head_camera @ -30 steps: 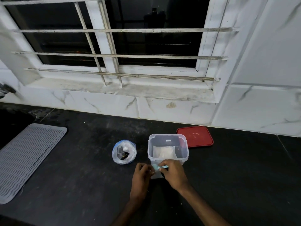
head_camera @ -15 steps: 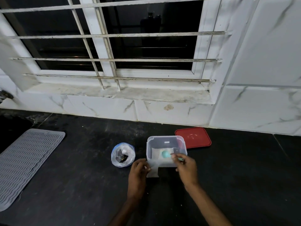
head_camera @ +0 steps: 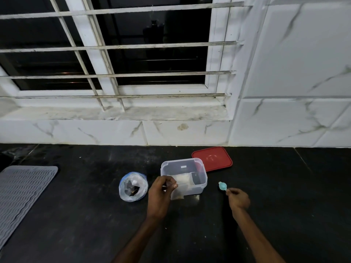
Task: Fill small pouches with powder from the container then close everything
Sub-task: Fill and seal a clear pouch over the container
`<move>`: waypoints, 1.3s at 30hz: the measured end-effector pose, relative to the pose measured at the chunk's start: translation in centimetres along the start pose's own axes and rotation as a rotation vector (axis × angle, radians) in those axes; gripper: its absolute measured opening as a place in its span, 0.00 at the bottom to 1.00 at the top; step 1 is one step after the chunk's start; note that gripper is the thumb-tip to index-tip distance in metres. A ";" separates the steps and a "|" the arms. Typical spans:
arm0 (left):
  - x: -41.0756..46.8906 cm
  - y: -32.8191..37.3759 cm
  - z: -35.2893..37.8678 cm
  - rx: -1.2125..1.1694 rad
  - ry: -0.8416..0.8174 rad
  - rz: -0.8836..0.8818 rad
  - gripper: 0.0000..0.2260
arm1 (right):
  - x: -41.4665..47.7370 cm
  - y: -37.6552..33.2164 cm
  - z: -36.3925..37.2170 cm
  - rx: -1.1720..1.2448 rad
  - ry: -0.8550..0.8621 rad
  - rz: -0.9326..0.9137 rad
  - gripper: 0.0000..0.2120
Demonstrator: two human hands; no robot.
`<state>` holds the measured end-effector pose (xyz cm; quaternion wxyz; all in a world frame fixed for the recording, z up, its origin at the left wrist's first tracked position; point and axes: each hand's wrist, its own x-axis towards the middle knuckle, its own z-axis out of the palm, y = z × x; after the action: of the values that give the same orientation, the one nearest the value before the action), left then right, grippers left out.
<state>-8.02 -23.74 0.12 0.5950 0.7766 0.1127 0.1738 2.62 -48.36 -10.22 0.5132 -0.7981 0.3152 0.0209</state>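
Bare black stone counter [head_camera: 284, 196] runs right of the right hand [head_camera: 238, 199] and nearer than both hands. Left of its small teal plastic spoon [head_camera: 222, 186]: a gap, then the clear rectangular plastic container [head_camera: 199, 188], the left hand [head_camera: 160, 194] pinching a small clear plastic pouch [head_camera: 178, 192] in front of its near wall. Crumpled translucent plastic bag [head_camera: 133, 186] just left of that hand; flat red plastic lid [head_camera: 212, 158] beyond.
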 end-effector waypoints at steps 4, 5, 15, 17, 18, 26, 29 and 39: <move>0.6 0.2 -0.7 -0.049 -0.038 -0.014 0.10 | -1.0 -0.5 -0.4 -0.305 0.042 -0.146 0.12; 0.7 0.5 -0.9 -0.059 -0.036 -0.011 0.11 | -1.3 -1.0 -0.6 -0.351 0.087 -0.194 0.16; 2.4 2.4 -1.8 -0.160 0.052 0.032 0.13 | -12.1 -11.8 0.3 0.105 -0.681 -0.630 0.08; 2.6 2.6 -2.3 -0.173 0.065 0.030 0.13 | -12.7 -12.2 1.3 0.048 -0.663 -0.671 0.06; 2.7 2.6 -2.5 -0.183 0.063 0.025 0.13 | -12.8 -12.3 1.7 0.028 -0.629 -0.678 0.04; 3.7 2.0 -4.1 -0.290 -0.223 -0.073 0.12 | -14.1 -14.1 3.6 0.061 -0.479 -0.735 0.04; 3.7 1.6 -4.4 -0.258 -0.312 -0.098 0.08 | -13.8 -14.3 4.0 0.077 -0.468 -0.725 0.04; 5.1 2.1 -3.9 -0.300 -0.129 -0.055 0.04 | -13.0 -15.7 3.3 -0.002 -0.540 -0.793 0.02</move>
<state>-4.96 -18.90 3.73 0.7148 0.6852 0.0680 0.1221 1.41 -35.07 5.56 0.5444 -0.8232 -0.1581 0.0305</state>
